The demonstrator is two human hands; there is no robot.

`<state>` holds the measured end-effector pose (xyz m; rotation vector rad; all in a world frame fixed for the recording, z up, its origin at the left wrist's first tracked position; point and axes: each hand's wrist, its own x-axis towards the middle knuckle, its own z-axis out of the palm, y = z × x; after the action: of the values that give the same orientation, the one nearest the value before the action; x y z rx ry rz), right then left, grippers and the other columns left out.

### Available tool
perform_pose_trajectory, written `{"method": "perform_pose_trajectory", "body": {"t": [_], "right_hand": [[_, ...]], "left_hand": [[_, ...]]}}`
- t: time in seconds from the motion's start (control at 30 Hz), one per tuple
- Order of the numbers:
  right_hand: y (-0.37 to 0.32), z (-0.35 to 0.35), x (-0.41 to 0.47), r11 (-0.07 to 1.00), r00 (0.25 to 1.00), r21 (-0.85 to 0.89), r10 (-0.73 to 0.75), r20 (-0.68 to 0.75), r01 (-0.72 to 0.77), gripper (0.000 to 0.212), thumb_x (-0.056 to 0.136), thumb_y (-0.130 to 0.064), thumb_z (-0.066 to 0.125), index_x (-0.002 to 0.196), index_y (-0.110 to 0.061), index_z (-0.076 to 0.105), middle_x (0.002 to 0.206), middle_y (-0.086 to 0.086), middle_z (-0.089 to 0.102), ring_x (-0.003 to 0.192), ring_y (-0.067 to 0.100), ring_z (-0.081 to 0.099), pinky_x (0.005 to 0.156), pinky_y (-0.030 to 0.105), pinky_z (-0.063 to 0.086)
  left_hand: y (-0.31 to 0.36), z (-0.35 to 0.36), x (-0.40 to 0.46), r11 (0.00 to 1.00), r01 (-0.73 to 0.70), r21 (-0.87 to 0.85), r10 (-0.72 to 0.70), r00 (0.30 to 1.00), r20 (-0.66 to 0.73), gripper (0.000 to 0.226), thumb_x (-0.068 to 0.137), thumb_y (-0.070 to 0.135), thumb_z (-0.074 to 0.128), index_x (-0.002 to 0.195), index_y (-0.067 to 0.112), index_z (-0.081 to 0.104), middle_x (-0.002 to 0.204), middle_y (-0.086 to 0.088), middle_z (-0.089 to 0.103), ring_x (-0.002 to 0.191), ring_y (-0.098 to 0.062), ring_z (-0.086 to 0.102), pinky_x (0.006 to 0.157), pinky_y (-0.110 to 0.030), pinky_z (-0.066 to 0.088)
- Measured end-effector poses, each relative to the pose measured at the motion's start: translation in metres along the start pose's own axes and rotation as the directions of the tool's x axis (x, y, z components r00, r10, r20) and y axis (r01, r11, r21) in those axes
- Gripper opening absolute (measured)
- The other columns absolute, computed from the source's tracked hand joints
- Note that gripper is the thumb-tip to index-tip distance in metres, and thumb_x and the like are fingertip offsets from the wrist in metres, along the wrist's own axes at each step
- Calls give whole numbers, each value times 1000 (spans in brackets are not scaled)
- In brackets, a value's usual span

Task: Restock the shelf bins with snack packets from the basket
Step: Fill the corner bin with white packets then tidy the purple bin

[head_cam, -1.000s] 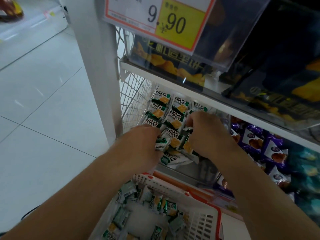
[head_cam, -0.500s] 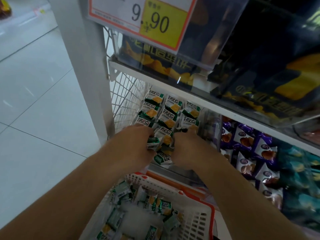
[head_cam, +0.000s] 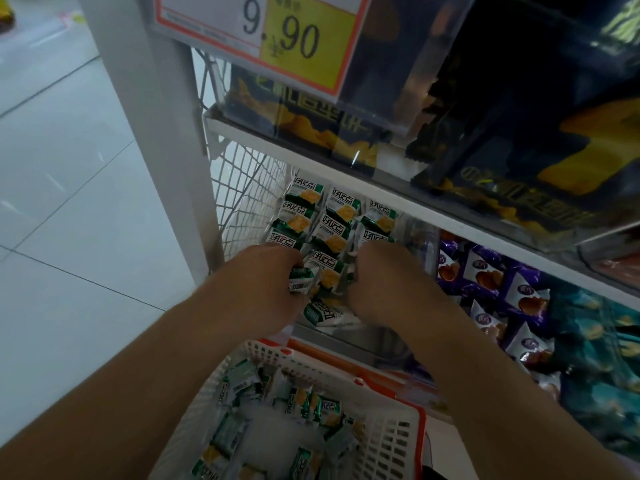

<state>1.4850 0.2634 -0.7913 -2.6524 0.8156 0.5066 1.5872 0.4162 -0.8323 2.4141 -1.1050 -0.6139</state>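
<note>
I judged restocking partway: green-and-white snack packets (head_cam: 332,233) lined the clear shelf bin (head_cam: 420,244), many remained in the white plastic basket (head_cam: 391,441); left hand (head_cam: 266,285) pinched one packet, right hand (head_cam: 384,282) fingers hidden, state untellable.

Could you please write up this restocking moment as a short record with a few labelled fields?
setting: shop shelf beside a tiled aisle
target bin: green-and-white snack packets in rows
left hand: grips a green packet at the bin's front
right hand: in the bin among the packets; fingers hidden
basket: white, below the hands, more green packets inside
neighbouring bin: purple packets
price sign: 9.90
</note>
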Motion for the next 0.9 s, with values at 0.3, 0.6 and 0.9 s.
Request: {"method": "perform_pose_trajectory", "body": {"t": [0.3,0.6,0.9], "right_hand": [[2,-28,4,999,988,-27,39,-152,-43,6,95,-5,61,89,-5,59,82,11,59,75,25,62,66,33,55],[-1,20,12,998,996,0,65,-64,-65,34,86,-7,79,108,-4,54,74,3,50,61,15,48,48,27,36],[-4,20,7,991,996,-105,75,-42,-79,53,87,-5,76,134,-4,53,133,18,46,104,37,64,86,47,57]], "left_hand": [[2,-1,-1,999,27,-25,-27,1000,12,25,87,40,75,106,25,68,98,9,62,87,-9,60,62,-24,49],[1,0,0,1000,-3,4,3,1000,1,22,88,39,73,106,29,71,102,7,65,90,-12,62,71,-28,51],[-1,3,2,1000,-13,11,13,1000,-11,23,87,40,73,108,31,68,101,10,62,88,-10,58,65,-25,44]]}}
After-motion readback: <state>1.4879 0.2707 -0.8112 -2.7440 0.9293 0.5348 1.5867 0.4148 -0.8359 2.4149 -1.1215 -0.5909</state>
